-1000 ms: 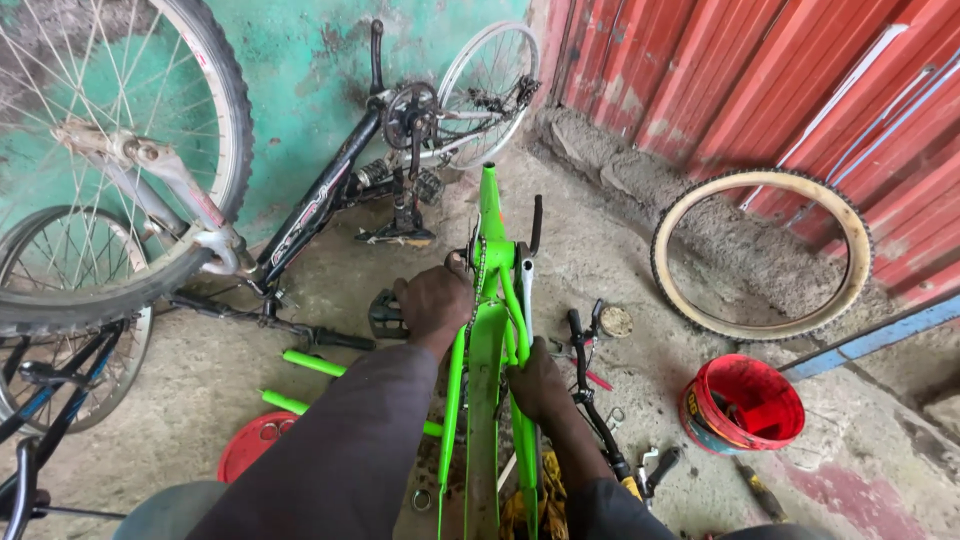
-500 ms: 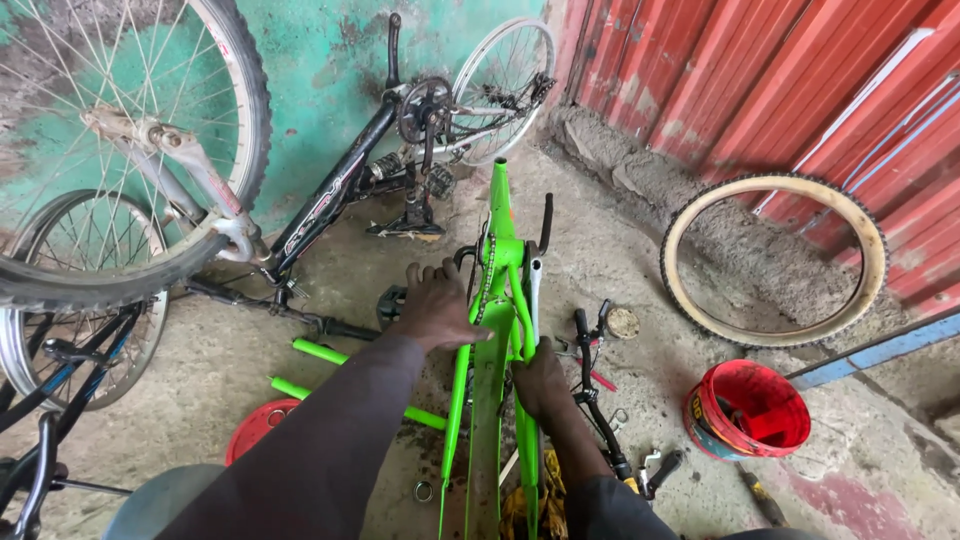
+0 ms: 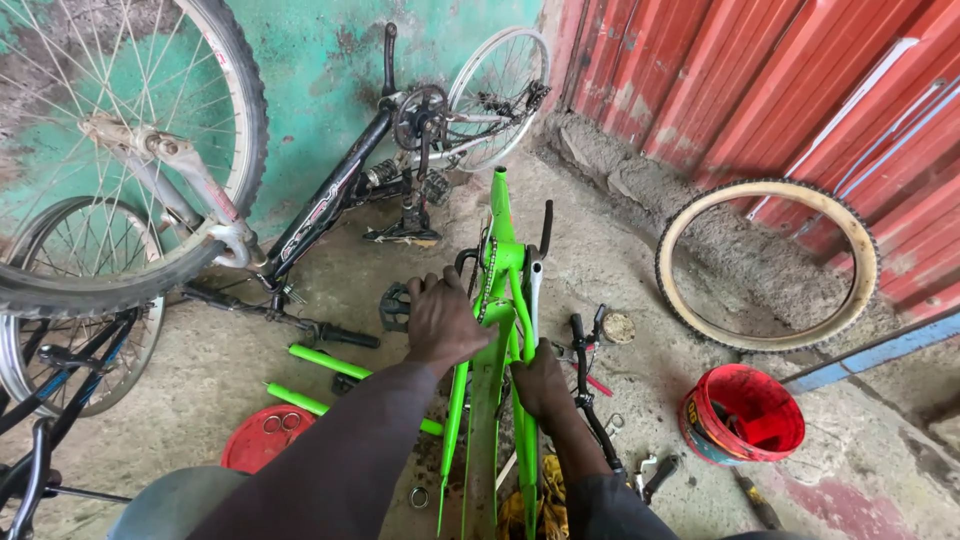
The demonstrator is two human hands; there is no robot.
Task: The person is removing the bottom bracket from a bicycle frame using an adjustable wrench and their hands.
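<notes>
Concrete floor beside a red metal wall [image 3: 800, 90]: left hand [image 3: 442, 322] lies flat, fingers apart, on a green bicycle frame [image 3: 497, 330]; right hand [image 3: 540, 385] clamps its tube.

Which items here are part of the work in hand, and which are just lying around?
In hand:
left hand on the green bike frame
right hand on the same frame
chain by the left hand

Lying about:
loose tyre
red bucket
black bike
red lid
green tubes
</notes>
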